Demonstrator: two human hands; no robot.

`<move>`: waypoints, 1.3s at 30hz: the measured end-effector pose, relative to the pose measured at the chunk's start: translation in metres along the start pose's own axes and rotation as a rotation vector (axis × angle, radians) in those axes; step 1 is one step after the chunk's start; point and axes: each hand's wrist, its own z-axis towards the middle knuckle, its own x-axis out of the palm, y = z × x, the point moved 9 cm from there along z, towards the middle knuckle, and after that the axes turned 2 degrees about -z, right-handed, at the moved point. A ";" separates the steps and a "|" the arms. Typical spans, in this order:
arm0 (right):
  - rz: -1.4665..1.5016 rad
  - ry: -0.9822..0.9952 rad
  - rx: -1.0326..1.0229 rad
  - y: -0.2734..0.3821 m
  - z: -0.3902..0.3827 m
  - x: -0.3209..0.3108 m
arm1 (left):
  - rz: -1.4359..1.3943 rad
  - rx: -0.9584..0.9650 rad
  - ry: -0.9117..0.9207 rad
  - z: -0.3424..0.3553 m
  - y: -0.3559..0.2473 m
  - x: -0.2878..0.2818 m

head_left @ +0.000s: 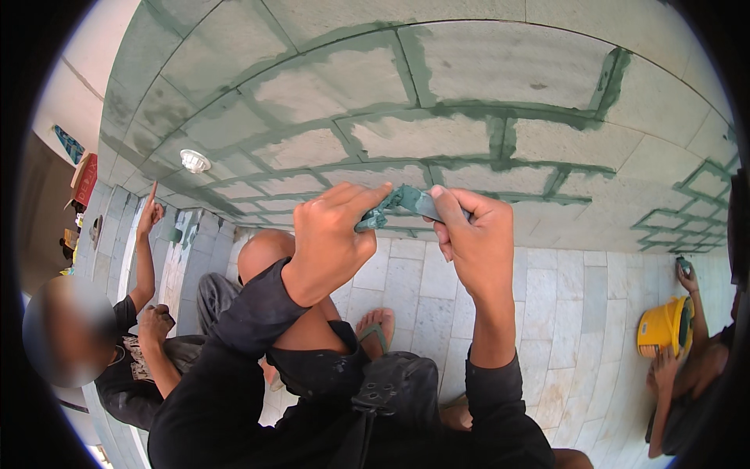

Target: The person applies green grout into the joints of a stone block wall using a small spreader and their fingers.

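In front of the wall, both my hands are raised close together. My right hand (476,230) pinches a small flat grey spreader (423,205) between thumb and fingers. Thick green grout (404,195) is heaped on its far end. Closed around a green-smeared flat piece (370,222), my left hand (336,234) has its thumb side close to the grout; most of that piece is hidden in the fist. Behind them, the pale tiled wall (512,66) carries wide smears of green grout along its joints.
At left, a person (141,367) sits with one finger raised toward the wall. Another person at right has a hand on a yellow bucket (660,327). A white round fitting (194,161) sticks out of the wall. Pale tiles cover the floor (539,313) around my sandalled foot (376,332).
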 end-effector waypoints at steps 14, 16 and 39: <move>0.283 0.042 0.190 -0.027 -0.003 0.014 | 0.095 0.004 -0.019 -0.001 -0.001 -0.002; 0.316 0.060 0.198 -0.029 -0.004 0.017 | 0.091 -0.002 -0.018 -0.001 0.000 -0.003; 0.076 -0.148 -0.726 0.142 -0.002 -0.098 | -0.383 -0.113 0.221 -0.001 -0.017 0.002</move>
